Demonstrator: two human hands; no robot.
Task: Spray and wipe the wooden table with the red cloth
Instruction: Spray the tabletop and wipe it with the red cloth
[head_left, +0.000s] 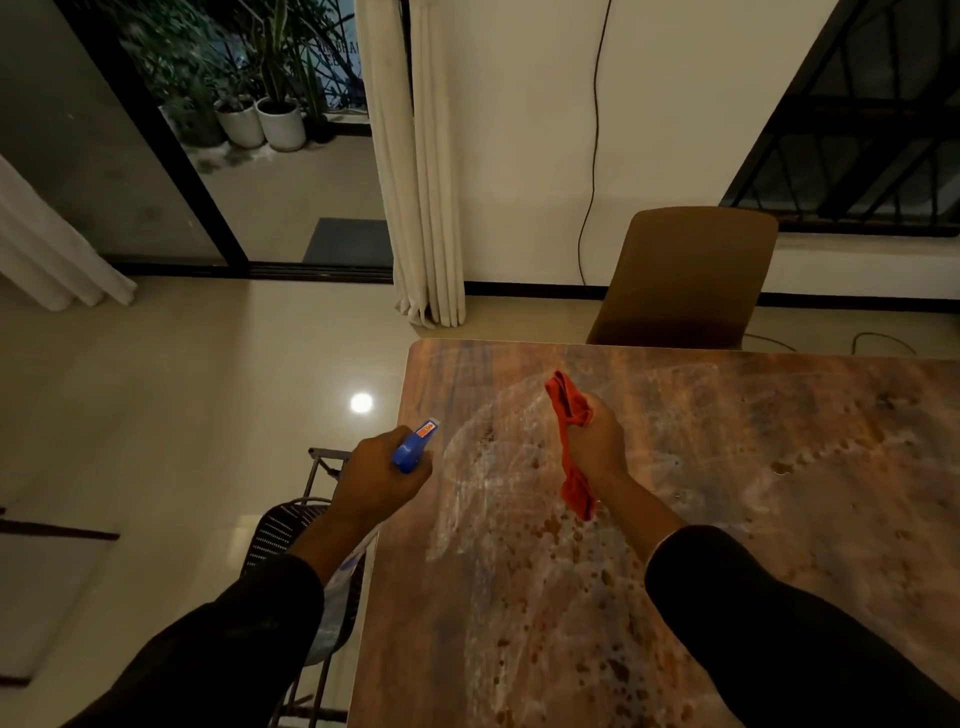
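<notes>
Blue spray bottle (415, 447) bears an orange label.

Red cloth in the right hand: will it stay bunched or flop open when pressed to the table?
Probably floppy: the red cloth hangs limp below the right hand, its top end folding over. It looks thin and light, so it should flatten easily. On the wet-looking streaks of the wooden table it may drag or cling.

I count one red cloth (570, 447), one blue spray bottle (414, 446) and one wooden surface (727, 493). Two chairs stand by that surface: one brown (685, 275), one black mesh (291, 530). Beyond it, two white plant pots (262, 122).
</notes>
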